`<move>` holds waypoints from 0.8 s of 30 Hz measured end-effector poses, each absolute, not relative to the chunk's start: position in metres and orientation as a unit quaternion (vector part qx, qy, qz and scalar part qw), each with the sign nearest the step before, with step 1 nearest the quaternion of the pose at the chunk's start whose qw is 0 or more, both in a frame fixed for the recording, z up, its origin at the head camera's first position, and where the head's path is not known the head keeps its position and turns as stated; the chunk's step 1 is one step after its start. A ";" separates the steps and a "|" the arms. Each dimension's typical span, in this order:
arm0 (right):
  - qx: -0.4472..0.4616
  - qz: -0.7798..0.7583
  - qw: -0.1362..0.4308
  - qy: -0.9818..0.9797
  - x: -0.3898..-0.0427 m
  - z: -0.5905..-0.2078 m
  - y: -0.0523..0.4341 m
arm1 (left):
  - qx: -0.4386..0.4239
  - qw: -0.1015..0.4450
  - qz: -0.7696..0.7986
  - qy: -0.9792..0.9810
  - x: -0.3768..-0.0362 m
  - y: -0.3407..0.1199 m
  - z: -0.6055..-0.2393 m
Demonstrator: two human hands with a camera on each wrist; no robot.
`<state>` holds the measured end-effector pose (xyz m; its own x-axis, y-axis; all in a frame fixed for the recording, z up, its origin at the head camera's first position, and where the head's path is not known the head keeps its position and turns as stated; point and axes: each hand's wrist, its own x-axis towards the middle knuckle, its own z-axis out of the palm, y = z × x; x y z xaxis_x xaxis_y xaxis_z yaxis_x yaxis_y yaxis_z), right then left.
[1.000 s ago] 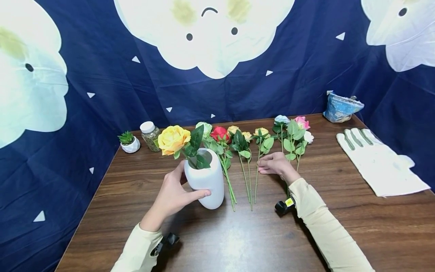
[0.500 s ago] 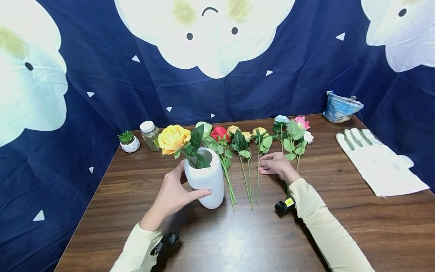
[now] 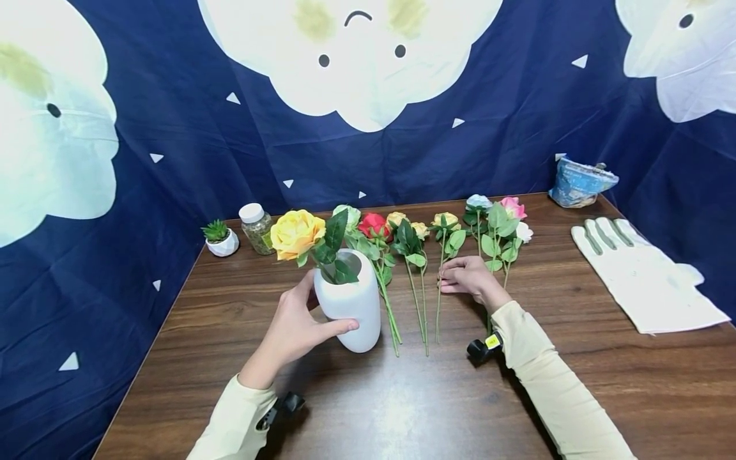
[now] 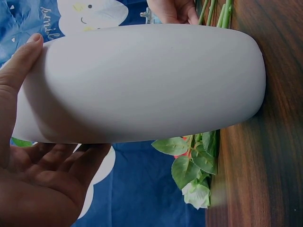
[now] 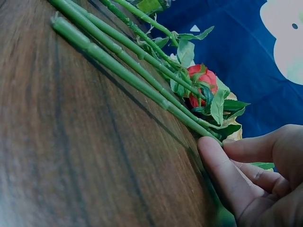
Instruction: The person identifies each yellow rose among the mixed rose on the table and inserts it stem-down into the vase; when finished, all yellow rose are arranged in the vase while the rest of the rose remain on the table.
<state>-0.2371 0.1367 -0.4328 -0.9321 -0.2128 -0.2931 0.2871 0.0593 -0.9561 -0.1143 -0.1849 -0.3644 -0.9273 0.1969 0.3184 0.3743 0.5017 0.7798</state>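
My left hand (image 3: 293,329) grips a white vase (image 3: 352,310) around its side, thumb in front and fingers behind. The vase tilts slightly over the table, and a large yellow rose (image 3: 297,234) with dark leaves leans out of its mouth. In the left wrist view the vase (image 4: 147,85) covers much of the scene. My right hand (image 3: 470,279) pinches the stem (image 3: 438,319) of a smaller yellow rose (image 3: 446,221) between thumb and index finger. The right wrist view shows that stem (image 5: 123,78) close to the tabletop, its shadow beside it.
Left of that stem lie a red rose (image 3: 374,225), a pale green rose (image 3: 346,214) and more yellow roses (image 3: 397,219). Blue (image 3: 478,202), pink (image 3: 512,207) and white (image 3: 524,231) flowers lie right. Around them stand a succulent (image 3: 221,239), jar (image 3: 257,230), blue bag (image 3: 582,184) and glove (image 3: 644,275).
The pinched rose's stem has shifted slightly to the right at its lower end. Both hands stay nearly where they were, and the vase has hardly moved.
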 end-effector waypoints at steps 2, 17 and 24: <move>0.028 -0.690 0.178 0.701 -0.238 -0.431 0.137 | -0.166 0.094 -0.472 -0.861 -0.115 -0.185 -0.364; 0.021 -0.713 0.140 0.686 -0.238 -0.425 0.136 | -0.167 0.097 -0.476 -0.858 -0.113 -0.186 -0.365; 0.028 -0.736 0.106 0.668 -0.238 -0.421 0.136 | -0.168 0.090 -0.478 -0.857 -0.115 -0.185 -0.365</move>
<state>-0.2383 0.1364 -0.4206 -0.9758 -0.1198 -0.1827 0.1935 -0.0856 -0.9774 -0.1146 -0.1854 -0.3650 -0.9275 0.2018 0.3148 0.3739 0.4862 0.7898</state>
